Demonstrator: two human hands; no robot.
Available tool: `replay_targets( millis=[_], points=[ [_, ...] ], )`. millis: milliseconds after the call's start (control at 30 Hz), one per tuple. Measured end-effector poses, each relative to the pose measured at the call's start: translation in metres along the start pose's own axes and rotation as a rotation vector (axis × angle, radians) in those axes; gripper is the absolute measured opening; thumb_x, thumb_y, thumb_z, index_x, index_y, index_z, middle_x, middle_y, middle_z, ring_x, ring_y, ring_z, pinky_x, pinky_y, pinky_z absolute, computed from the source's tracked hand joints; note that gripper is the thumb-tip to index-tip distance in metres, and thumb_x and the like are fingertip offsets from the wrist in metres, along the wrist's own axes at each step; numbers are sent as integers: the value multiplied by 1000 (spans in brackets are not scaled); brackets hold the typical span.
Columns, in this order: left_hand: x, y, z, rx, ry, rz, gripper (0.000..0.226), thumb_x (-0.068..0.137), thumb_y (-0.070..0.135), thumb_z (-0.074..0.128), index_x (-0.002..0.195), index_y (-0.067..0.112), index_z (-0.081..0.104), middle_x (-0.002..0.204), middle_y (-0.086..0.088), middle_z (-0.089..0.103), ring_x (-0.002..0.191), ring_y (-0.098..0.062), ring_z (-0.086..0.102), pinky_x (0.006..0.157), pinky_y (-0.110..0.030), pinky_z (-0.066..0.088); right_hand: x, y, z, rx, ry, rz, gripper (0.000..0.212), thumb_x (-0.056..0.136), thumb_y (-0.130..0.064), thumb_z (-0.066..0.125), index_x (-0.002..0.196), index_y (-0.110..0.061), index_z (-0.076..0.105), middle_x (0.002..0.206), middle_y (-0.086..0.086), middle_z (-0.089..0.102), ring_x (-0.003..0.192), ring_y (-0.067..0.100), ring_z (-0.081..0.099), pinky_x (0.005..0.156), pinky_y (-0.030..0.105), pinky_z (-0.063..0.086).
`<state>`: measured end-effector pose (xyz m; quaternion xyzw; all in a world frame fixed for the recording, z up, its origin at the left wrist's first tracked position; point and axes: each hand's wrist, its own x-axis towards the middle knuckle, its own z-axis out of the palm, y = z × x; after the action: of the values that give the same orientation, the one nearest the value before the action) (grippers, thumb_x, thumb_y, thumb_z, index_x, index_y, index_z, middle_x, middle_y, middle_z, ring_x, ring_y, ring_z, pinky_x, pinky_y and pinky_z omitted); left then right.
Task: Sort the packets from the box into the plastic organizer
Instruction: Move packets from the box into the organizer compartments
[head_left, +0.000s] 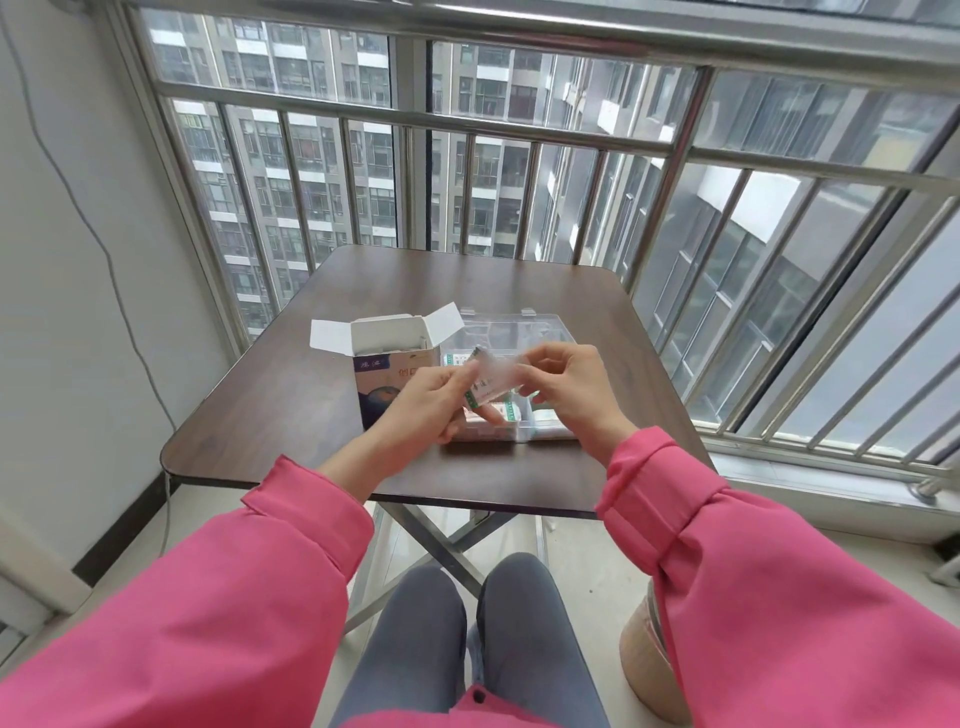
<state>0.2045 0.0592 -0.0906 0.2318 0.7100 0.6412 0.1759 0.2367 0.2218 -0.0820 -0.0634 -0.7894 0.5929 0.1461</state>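
My left hand (434, 397) and right hand (566, 387) pinch 1 packet (493, 376) by opposite ends above the plastic organizer (519, 325), aligning it for a compartment.

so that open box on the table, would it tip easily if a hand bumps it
Probably yes. The box stands upright on a narrow base, taller than wide, so a sideways knock could topple it. It looks like thin card with its flaps open, so likely light. The plastic organizer sits close on its right and might stop a fall that way.
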Motion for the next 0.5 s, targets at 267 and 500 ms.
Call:
replay_targets(
  millis=[267, 500],
  points=[
    [3, -4, -4, 50, 106, 19, 24, 101, 26, 41, 93, 17, 62, 74, 2, 66, 35, -5, 42, 33, -15, 29, 0, -1, -7, 30, 38, 102, 12, 84, 0, 64, 75, -6, 60, 67, 7, 63, 44, 3, 58, 47, 19, 47],
    [7, -7, -13, 260, 403, 109, 23, 99, 28, 45, 87, 18, 62, 79, 1, 71, 33, -4, 46, 42, -13, 40, 15, 2, -14, 36, 228, 144, 13, 84, 7, 59, 92, -3, 61, 66, 12, 61, 50, 11, 62, 56, 18, 56]
  ],
)
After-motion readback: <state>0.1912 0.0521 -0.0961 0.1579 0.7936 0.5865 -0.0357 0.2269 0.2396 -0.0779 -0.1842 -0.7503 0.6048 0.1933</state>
